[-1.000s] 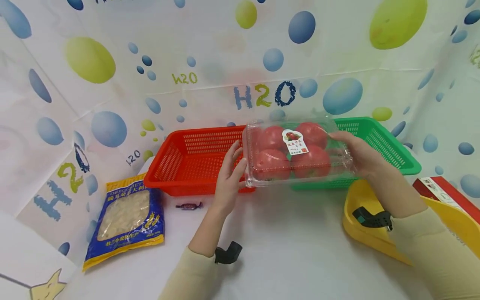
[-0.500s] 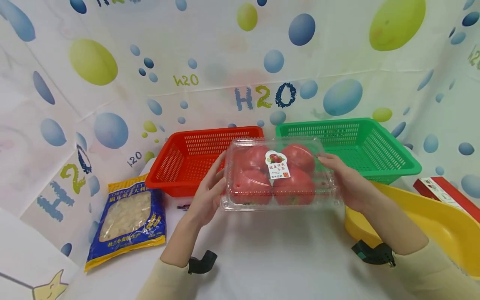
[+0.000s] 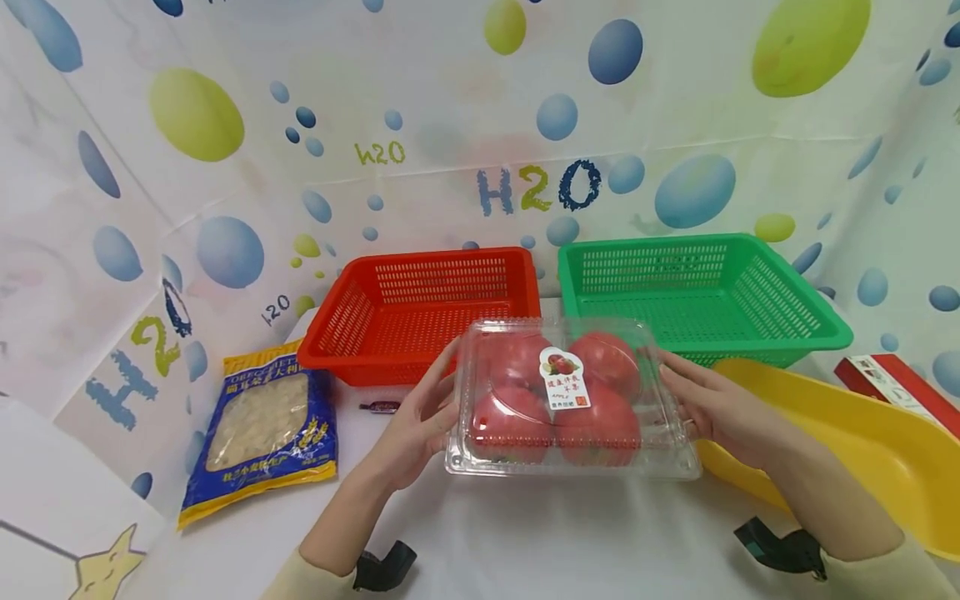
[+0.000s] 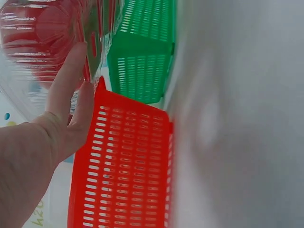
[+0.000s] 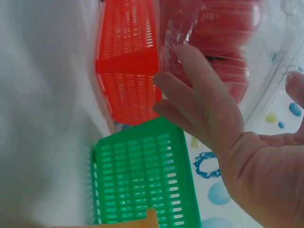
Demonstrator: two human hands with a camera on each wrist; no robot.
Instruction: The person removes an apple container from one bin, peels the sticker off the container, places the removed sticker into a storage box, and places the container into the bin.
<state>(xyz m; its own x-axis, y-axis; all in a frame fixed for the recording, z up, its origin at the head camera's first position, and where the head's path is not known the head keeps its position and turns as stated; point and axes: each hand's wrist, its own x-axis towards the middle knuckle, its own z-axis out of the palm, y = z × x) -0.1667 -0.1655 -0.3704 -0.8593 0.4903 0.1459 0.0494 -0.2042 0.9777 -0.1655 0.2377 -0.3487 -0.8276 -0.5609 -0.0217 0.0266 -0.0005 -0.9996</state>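
Head view: a clear plastic box (image 3: 572, 400) sits low over the white table (image 3: 570, 533), near its middle, just in front of the two baskets. I cannot tell if it touches the table yet. The box is flat and wide, and its long side runs left to right. Its lid faces up, with a small white sticker (image 3: 564, 379) on top. The plastic is thin, shiny and see-through, with a flat rim all around. Inside are four round red apples (image 3: 510, 421), smooth and packed close in two rows.

The left hand (image 3: 415, 425) presses on the left end of the box with straight fingers spread flat on the plastic. The right hand (image 3: 720, 408) presses on the right end the same way, fingers straight and a little apart. The box is squeezed between the two palms.

Behind the box, the red basket (image 3: 375, 333) and the green basket (image 3: 787, 325) stand side by side at the back edge of the table. Both are hard plastic with many little slots. A smooth yellow tray (image 3: 862, 458) is at the right edge, with a red carton (image 3: 892, 387) behind it. A blue and yellow bag (image 3: 258, 433) lies flat at the left edge. A small dark candy (image 3: 378, 407) lies just in front of the red basket.
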